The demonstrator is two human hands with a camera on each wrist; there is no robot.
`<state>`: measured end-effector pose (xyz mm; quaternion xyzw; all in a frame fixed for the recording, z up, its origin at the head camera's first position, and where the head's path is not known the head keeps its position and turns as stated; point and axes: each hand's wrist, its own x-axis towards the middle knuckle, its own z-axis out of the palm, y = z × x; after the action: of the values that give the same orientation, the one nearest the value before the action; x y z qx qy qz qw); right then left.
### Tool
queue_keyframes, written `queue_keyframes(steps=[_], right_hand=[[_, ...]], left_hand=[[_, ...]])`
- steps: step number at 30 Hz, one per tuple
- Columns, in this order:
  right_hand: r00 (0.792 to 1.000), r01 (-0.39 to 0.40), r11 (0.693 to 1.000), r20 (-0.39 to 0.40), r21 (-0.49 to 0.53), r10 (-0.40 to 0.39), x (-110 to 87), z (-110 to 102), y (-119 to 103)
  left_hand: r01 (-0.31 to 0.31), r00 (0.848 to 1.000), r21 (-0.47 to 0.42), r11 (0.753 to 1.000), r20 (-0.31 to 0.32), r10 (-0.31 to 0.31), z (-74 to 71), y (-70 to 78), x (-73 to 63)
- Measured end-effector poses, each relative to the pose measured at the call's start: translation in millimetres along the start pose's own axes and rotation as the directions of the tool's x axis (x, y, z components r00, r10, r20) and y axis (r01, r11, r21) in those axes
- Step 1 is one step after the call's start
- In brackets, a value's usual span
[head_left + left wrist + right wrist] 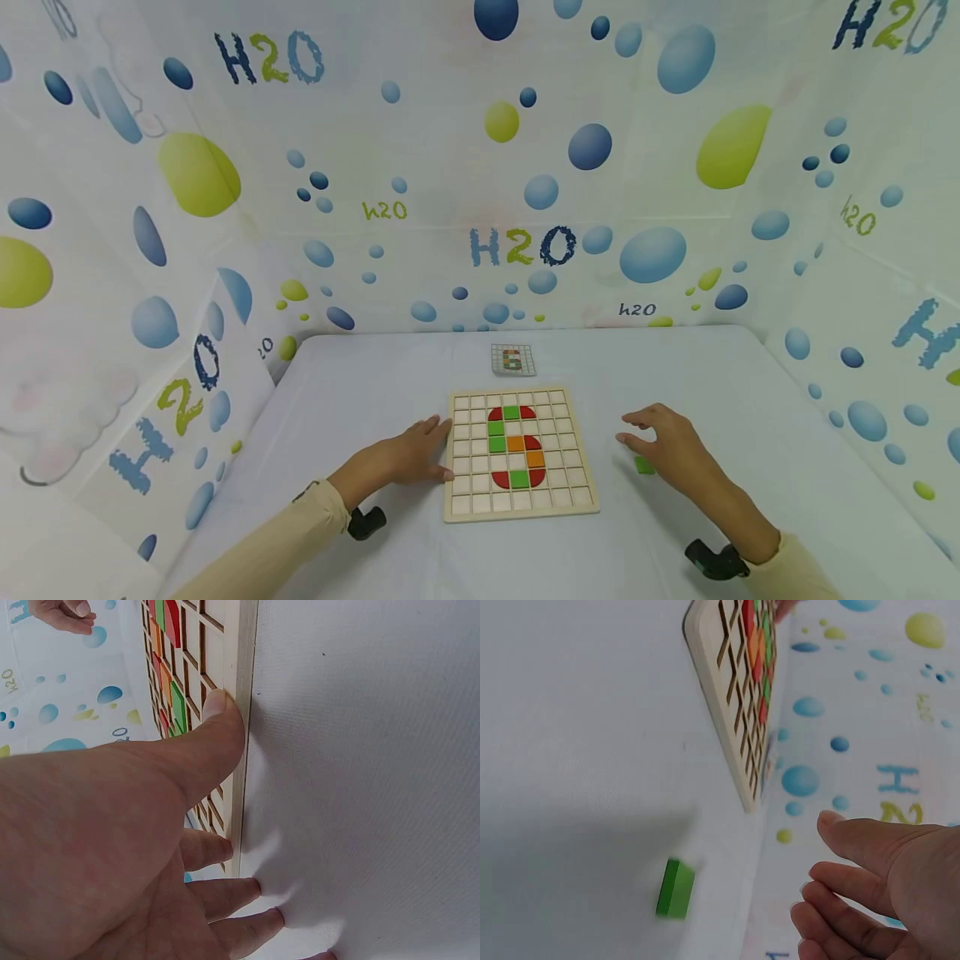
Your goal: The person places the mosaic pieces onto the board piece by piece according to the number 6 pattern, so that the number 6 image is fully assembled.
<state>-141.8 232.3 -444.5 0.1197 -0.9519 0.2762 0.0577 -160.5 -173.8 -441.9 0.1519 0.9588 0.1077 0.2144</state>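
A square wooden grid board (557, 477) lies on the white table, with red, green (519, 478) and orange (535, 459) tiles set in its cells in a curved figure. My left hand (416, 451) rests at the board's left edge; in the left wrist view the thumb presses on the rim, with the other fingers spread along the side. To the right of the board my right hand (672, 443) hovers, fingers loosely bent and nothing between them. Beneath it a single green tile (675, 889) lies on the cloth, partly covered by the hand in the head view.
Behind the board lies a small card (513, 360) printed with a grid and a similar coloured figure. Patterned white sheets (420, 150) hang at the back and both sides of the table. Each wrist wears a dark camera (367, 523).
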Motion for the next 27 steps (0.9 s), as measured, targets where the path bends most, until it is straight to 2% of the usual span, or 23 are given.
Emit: queue_keyframes(steps=[6, 13, 19, 23, 27], right_hand=[[0.999, -0.011, 1.000, -0.031, -0.006, 0.011, -11.8, -11.7, 22.5], [0.998, -0.028, 0.997, 0.066, 0.070, 0.023, -24.5, -13.6, 45.5], [0.988, -0.041, 0.991, 0.152, 0.125, 0.021, -26.9, -8.9, 57.8], [0.986, -0.041, 0.991, 0.167, 0.129, 0.019, -26.4, -2.1, 62.8], [0.989, -0.025, 0.992, 0.149, 0.123, 0.006, -28.0, 3.4, 63.6]], left_hand=[[0.003, 1.000, -0.008, 1.000, 0.000, -0.003, -0.4, 1.1, -1.2], [0.006, 1.000, 0.005, 1.000, 0.000, -0.006, -2.2, 1.4, -2.8], [0.003, 1.000, 0.006, 1.000, -0.003, -0.003, -4.9, 3.0, -3.4], [0.004, 1.000, 0.003, 1.000, -0.003, -0.004, -4.0, 3.2, -3.3], [0.000, 1.000, -0.004, 1.000, -0.002, 0.000, -2.0, 3.0, -3.7]])
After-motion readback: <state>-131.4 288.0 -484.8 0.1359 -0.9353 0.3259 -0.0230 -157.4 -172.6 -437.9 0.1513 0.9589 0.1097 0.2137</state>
